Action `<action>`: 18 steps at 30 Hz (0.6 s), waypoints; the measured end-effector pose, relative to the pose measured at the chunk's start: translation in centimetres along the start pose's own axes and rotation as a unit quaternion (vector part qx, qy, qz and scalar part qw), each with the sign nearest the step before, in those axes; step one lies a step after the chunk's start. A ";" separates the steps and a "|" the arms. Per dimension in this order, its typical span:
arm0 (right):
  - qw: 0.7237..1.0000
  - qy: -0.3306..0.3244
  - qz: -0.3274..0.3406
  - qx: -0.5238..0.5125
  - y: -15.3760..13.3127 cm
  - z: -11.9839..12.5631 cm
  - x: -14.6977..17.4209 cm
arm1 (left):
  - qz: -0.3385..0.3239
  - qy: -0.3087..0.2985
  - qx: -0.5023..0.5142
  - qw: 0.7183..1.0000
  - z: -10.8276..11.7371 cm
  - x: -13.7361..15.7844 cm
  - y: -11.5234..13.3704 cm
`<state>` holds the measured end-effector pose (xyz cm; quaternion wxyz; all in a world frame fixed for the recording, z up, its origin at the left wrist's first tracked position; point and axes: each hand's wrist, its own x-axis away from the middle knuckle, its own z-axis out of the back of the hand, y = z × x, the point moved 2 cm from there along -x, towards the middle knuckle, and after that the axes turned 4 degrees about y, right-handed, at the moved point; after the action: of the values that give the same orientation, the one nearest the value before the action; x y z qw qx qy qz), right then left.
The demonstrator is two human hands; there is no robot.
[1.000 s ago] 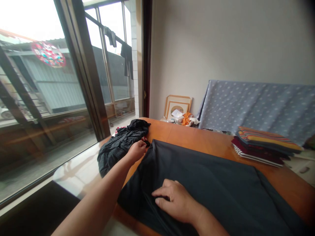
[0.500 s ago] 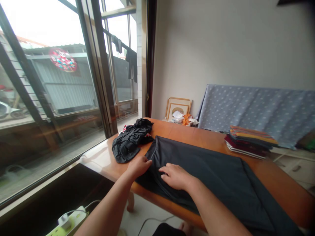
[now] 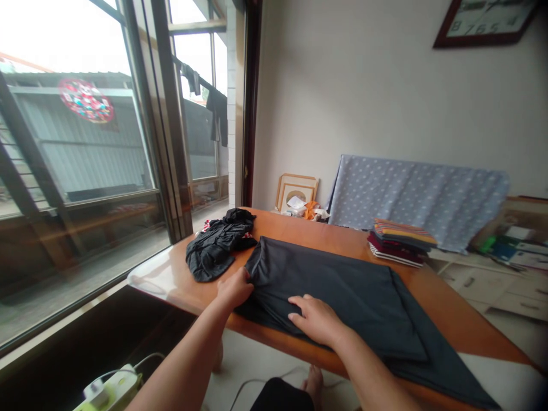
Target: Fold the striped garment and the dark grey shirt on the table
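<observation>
A large dark garment (image 3: 334,279), folded into a broad flat shape, lies across the wooden table; its exact kind I cannot tell. At its left end my left hand (image 3: 235,288) is closed on the bunched edge. My right hand (image 3: 317,319) rests open on the near part of the cloth, fingers loosely spread and pointing left. Beyond my left hand lies a crumpled black garment (image 3: 218,245) with red-and-white bits showing at its sides.
The wooden table (image 3: 436,314) runs from the window to the right. A stack of folded clothes (image 3: 400,242) stands at its far side. Behind are a dotted blue cloth (image 3: 411,194), picture frames (image 3: 295,191) and a wall clock (image 3: 483,23). A power strip (image 3: 111,391) lies low at left.
The view has swung to the right, bringing the clock into sight. My right hand has slid a little rightward and nearer over the cloth; my left hand stays at the left edge.
</observation>
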<state>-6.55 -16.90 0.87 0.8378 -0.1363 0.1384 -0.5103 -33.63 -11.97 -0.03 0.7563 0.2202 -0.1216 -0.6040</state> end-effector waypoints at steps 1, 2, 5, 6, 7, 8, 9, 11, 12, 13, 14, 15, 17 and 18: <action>1.000 0.008 -0.004 -0.003 0.1 -0.1 0.1 | -0.001 0.007 -0.010 1.000 0.0 0.2 -0.2; 1.000 0.014 -0.009 -0.005 0.1 -0.2 0.2 | -0.003 0.013 -0.018 1.000 0.1 0.4 -0.4; 0.999 0.028 -0.023 -0.011 0.2 -0.7 0.4 | -0.009 0.013 -0.018 1.000 0.3 1.1 -0.9; 0.999 0.031 -0.029 -0.012 0.2 -0.8 0.4 | -0.009 0.012 -0.017 1.000 0.4 1.3 -1.0; 0.999 0.034 -0.035 -0.013 0.2 -1.0 0.5 | -0.008 0.012 -0.018 1.000 0.6 1.6 -1.1; 0.998 0.038 -0.039 -0.012 0.2 -1.2 0.5 | -0.008 0.013 -0.024 1.000 0.7 1.8 -1.1; 0.998 0.043 -0.042 -0.009 0.3 -1.4 0.6 | -0.009 0.016 -0.032 0.999 0.9 2.1 -1.1; 0.997 0.057 -0.043 -0.003 0.3 -1.6 0.9 | -0.013 0.023 -0.050 0.998 1.1 2.7 -0.9; 0.997 0.064 -0.041 -0.001 0.2 -1.7 1.1 | -0.018 0.028 -0.059 0.998 1.1 3.1 -0.8; 0.997 0.069 -0.039 -0.002 0.2 -1.7 1.4 | -0.027 0.033 -0.068 0.997 1.1 3.4 -0.7; 0.997 0.072 -0.037 -0.005 0.0 -1.6 1.7 | -0.040 0.040 -0.076 0.995 1.1 3.8 -0.5; 0.996 0.076 -0.035 -0.014 -0.2 -1.4 2.1 | -0.054 0.047 -0.084 0.994 1.0 4.3 -0.3; 0.994 0.093 -0.026 -0.047 -0.9 -0.6 3.0 | -0.078 0.057 -0.093 0.991 0.7 5.1 0.0; 0.991 0.105 -0.019 -0.075 -1.5 0.0 3.7 | -0.083 0.064 -0.095 0.990 0.5 5.5 0.0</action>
<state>-6.10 -20.83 1.10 0.7962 -0.1471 0.2614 -0.5254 -32.53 -17.43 -0.02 0.7272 0.1949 0.0037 -0.6582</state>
